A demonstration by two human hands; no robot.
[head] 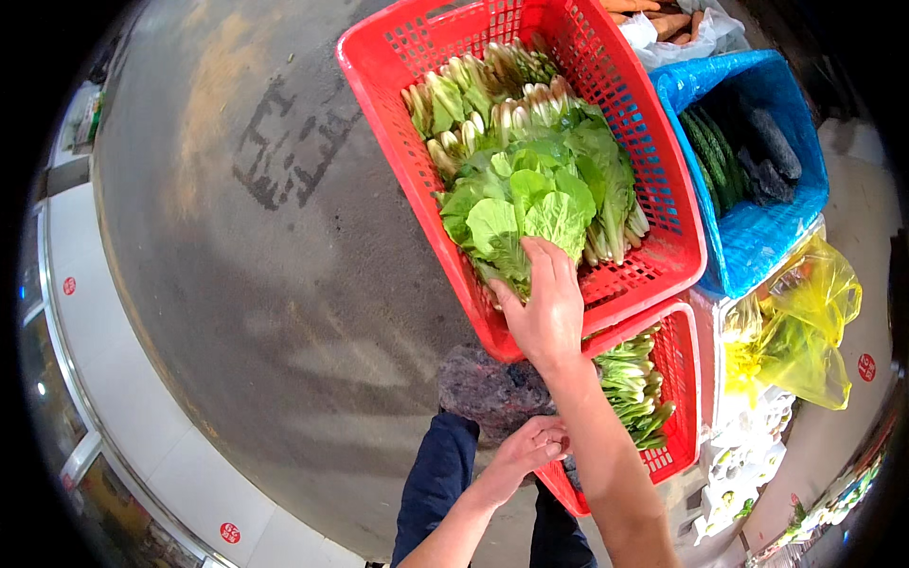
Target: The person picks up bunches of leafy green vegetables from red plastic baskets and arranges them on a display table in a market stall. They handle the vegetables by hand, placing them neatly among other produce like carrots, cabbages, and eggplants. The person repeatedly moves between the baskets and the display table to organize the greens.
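Note:
Leafy greens (529, 195) with broad light-green leaves lie in a large red perforated plastic basket (444, 213). My right hand (547, 305) reaches over the near rim, its thumb and fingers around the near leaves of one bunch. Farther back in the basket, more bunches (490, 121) lie with pale stem ends showing. Lower down, my left hand (529, 449) hovers close to my right forearm with its fingers curled. Part of its fingertips is hidden, and nothing shows in it. A second red basket (685, 383) holds green-leaved bunches (632, 394), partly covered by my right arm.
Right of the large basket stands a blue-lined container (756, 234) with cucumbers (717, 156). Carrots (667, 25) in a white plastic bag lie at the top. A yellow plastic bag (809, 326) sits at the right. Dark floor (305, 270) stretches left to a pale tiled ledge (135, 383).

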